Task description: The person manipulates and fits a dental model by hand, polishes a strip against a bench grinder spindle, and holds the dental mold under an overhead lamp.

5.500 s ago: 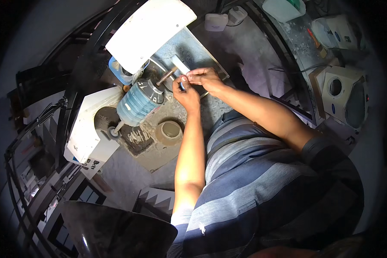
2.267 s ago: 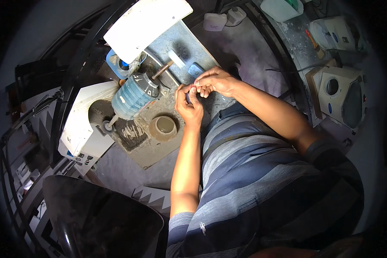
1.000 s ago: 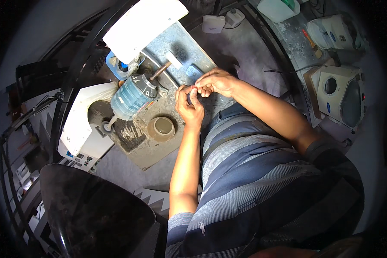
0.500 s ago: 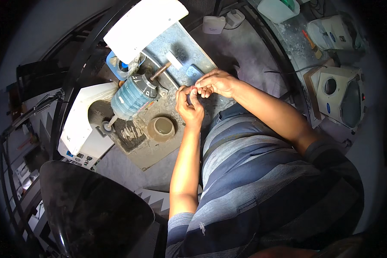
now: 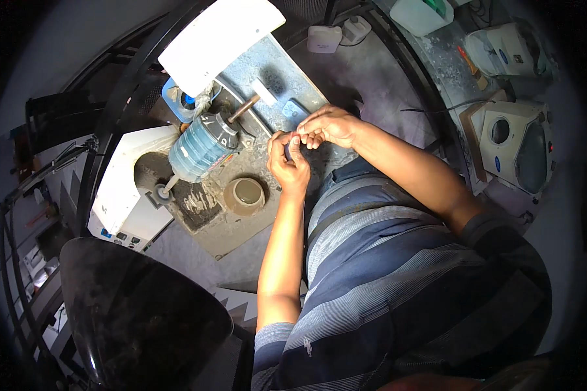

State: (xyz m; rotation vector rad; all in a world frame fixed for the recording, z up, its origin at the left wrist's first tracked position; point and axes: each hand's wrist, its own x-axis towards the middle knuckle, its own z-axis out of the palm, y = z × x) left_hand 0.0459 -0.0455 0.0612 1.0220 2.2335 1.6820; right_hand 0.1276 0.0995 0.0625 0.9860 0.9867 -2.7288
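Observation:
My left hand (image 5: 288, 164) is closed, thumb and fingers pinching a small reddish piece (image 5: 295, 135), most of it hidden by the fingertips. From the right, my right hand (image 5: 331, 126) meets it with bent fingers, its tips pressed at the same piece. Just left of both hands stands a blue polishing motor (image 5: 202, 148) with a shaft at each end. Its upper shaft carries a white buffing wheel (image 5: 264, 92); a grey wheel (image 5: 162, 193) sits on the lower one. A blue block (image 5: 295, 111) lies just beyond my fingers.
A round bowl (image 5: 244, 196) of murky liquid stands on the dirty bench beside a wet patch of sludge. White hoods (image 5: 218, 45) flank the motor. A black rounded shade (image 5: 137, 319) fills the lower left. At right are a beige machine (image 5: 515, 146) and white containers (image 5: 324, 39).
Almost nothing differs. Both hands stay together on the small reddish piece, with only a slight shift of the view.

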